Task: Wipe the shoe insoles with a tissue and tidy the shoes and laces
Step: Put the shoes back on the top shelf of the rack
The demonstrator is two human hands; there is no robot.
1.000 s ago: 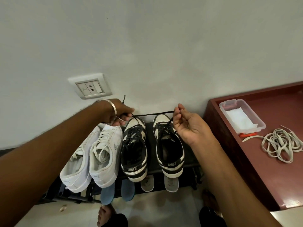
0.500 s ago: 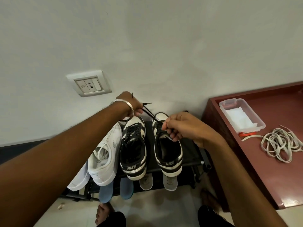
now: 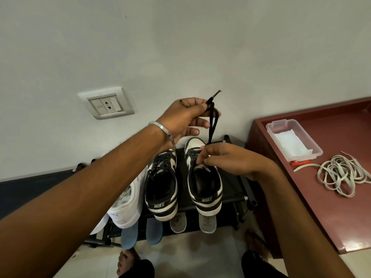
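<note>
Your left hand (image 3: 186,117) is raised above the shoe rack (image 3: 236,189), thumb and fingers pinched on the upper part of the black lace (image 3: 211,125), whose tipped end juts up and to the right past the fingertips. Your right hand (image 3: 226,159) sits lower and nearer you, fingers closed on the same lace where it leaves the top eyelets of the right black-and-white Nike sneaker (image 3: 204,177). The two strands between your hands run almost vertically, so the long axis of the lace is upright, directly over the tongue of that shoe. The right hand is the nearer one to the eyelets; the left holds the free end. The matching left black-and-white Nike sneaker (image 3: 162,187) stands just beside it, with white sneakers (image 3: 128,199) further left. Four insoles (image 3: 177,222) poke out from the lower shelf. On the red-brown surface (image 3: 341,207) at right lie a clear tissue box (image 3: 295,139) and a loose heap of white laces (image 3: 341,173). The next move likely depends on keeping the strands taut along this vertical line.
</note>
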